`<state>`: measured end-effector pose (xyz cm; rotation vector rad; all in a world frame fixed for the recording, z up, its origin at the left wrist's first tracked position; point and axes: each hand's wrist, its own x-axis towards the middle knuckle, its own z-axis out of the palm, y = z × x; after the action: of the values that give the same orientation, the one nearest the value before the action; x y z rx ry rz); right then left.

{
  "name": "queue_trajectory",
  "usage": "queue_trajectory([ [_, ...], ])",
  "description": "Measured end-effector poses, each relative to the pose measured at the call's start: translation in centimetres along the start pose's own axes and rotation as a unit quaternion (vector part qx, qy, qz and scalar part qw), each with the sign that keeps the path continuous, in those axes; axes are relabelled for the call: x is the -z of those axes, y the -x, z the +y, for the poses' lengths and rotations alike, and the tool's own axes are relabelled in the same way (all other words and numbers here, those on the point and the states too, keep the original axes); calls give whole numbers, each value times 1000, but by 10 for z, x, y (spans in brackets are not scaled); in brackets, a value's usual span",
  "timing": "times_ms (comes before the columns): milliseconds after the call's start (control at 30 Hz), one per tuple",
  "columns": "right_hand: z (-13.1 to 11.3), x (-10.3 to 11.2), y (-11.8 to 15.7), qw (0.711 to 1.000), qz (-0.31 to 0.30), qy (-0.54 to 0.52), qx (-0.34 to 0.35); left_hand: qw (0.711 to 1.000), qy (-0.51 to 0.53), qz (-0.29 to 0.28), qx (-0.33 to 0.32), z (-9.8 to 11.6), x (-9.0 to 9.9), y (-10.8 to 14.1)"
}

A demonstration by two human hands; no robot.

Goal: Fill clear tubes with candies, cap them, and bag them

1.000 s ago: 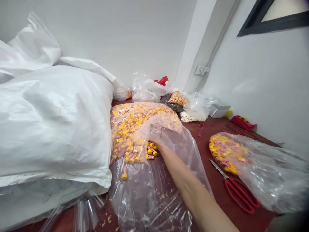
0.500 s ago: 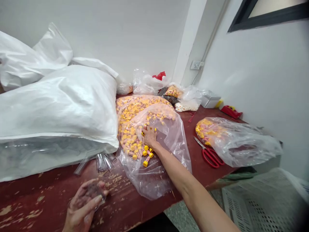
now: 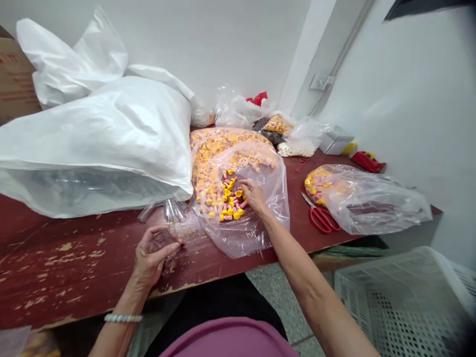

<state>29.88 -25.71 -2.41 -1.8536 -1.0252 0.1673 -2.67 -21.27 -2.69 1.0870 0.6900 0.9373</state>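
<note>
My left hand (image 3: 158,253) is curled round a clear plastic piece (image 3: 163,240) above the front of the red table. My right hand (image 3: 253,195) is over the opening of a clear plastic bag (image 3: 256,233), beside a loose heap of small yellow-capped pieces (image 3: 232,201) with pink patterned middles. Its fingers are bent together; whether they pinch anything is too small to tell. More such pieces fill the back and left of the bag. Several clear tubes (image 3: 174,210) lie left of the bag, by the mouth of a large white sack (image 3: 148,129).
On the worn red table (image 3: 74,258), red-handled scissors (image 3: 323,218) lie beside a second clear bag (image 3: 386,203). Small bags (image 3: 297,144), a box (image 3: 335,141) and a red tape dispenser (image 3: 368,161) stand behind. A white perforated basket (image 3: 401,297) is low right.
The view has shifted, showing my lap and more of both arms. My right hand has drawn back to the right from the pieces, and more loose ones show in the bag's opening.
</note>
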Motion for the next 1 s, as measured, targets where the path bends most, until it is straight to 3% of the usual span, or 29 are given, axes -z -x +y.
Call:
queue_trajectory([
  [133,2,18,19,993,107,-36,-38,999,-25,-10,-19,-8,3,-1],
  [200,-5,23,31,986,126,-91,-59,998,-50,-14,-26,-12,5,-1],
  [267,-20,22,46,987,81,-135,-43,996,-82,-12,-43,-13,4,2],
  [367,-49,13,73,991,-23,-98,92,988,-139,-11,-70,-10,-1,8],
  [467,-75,-2,100,964,-79,-28,251,976,-194,-32,-90,-6,-10,16],
  [633,-96,-22,124,916,-129,75,373,942,-298,-38,-148,-2,-24,25],
  [733,-100,-23,129,886,-146,141,416,940,-309,-44,-135,-2,-30,28],
  [833,-102,-18,132,871,-155,126,448,942,-307,-39,-127,0,-35,28],
  [900,-104,-14,134,888,-146,70,430,948,-298,-23,-112,1,-37,29],
  [1000,-106,-7,139,928,-133,23,347,973,-230,-15,-30,2,-40,33],
])
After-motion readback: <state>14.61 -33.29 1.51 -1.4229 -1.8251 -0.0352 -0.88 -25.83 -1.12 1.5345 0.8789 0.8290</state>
